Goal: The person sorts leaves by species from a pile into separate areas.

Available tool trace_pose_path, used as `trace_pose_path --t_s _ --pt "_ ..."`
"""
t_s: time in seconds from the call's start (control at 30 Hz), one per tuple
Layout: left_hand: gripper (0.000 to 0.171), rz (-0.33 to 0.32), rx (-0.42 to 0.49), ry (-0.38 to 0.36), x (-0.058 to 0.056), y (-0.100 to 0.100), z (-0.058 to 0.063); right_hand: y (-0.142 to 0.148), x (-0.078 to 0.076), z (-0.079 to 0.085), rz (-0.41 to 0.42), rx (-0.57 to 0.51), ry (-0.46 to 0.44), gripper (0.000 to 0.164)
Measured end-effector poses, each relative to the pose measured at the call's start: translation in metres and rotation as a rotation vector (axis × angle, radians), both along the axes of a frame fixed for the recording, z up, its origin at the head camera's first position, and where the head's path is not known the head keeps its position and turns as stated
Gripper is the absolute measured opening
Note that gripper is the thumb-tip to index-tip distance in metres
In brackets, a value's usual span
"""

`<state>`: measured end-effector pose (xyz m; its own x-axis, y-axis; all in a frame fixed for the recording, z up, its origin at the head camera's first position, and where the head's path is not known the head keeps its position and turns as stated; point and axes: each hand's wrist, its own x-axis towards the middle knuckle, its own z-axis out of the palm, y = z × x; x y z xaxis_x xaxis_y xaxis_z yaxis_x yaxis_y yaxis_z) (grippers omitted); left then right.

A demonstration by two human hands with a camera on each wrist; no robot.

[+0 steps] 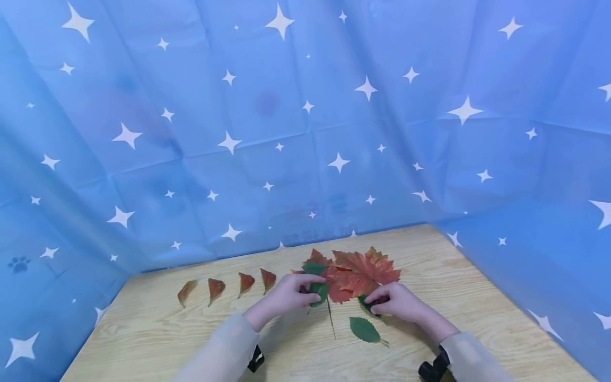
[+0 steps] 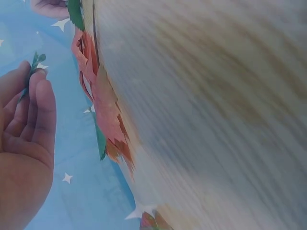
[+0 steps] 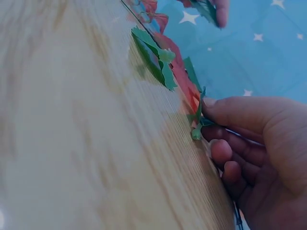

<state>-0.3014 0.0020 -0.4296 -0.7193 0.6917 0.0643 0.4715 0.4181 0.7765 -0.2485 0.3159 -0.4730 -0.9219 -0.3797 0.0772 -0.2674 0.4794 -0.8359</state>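
Note:
In the head view, my left hand (image 1: 288, 293) pinches a green leaf (image 1: 319, 293) between thumb and fingers, at the left edge of overlapping red-orange maple leaves (image 1: 360, 273). The left wrist view shows this leaf (image 2: 32, 72) held up off the table. At the lower right of the maple leaves, my right hand (image 1: 401, 305) pinches another green leaf (image 3: 199, 117) by thumb and fingers, close to the tabletop. Between the hands lies a loose green leaf (image 1: 365, 329) with a short stalk. One more green leaf (image 1: 313, 268) rests on the maple leaves' left part.
A row of several small reddish-brown leaves (image 1: 216, 289) lies to the left on the wooden table (image 1: 143, 329). A thin dark stem (image 1: 331, 321) runs toward me from the maple leaves. A blue star-patterned cloth (image 1: 286, 175) hangs behind and along the sides.

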Motion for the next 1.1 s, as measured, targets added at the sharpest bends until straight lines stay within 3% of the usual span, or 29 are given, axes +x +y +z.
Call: trace_pose_path --t_s 0.23,0.37,0.57,0.73,1.1 --pt "0.040 -0.007 0.015 0.045 0.007 -0.028 0.002 -0.002 -0.003 -0.003 0.004 0.018 -0.001 0.021" --pt "0.041 0.008 0.012 0.036 0.011 -0.045 0.003 -0.003 -0.004 -0.004 0.007 0.015 -0.004 0.021" --pt "0.042 0.055 0.036 -0.032 0.023 -0.071 0.003 0.001 -0.004 -0.002 0.017 0.013 -0.004 0.022" --pt "0.042 0.090 0.062 -0.045 0.030 -0.096 0.002 0.004 -0.006 0.001 0.014 0.041 -0.009 0.023" --pt "0.044 0.216 0.081 0.017 0.038 -0.160 0.004 0.002 -0.008 -0.004 0.026 0.039 -0.014 0.022"
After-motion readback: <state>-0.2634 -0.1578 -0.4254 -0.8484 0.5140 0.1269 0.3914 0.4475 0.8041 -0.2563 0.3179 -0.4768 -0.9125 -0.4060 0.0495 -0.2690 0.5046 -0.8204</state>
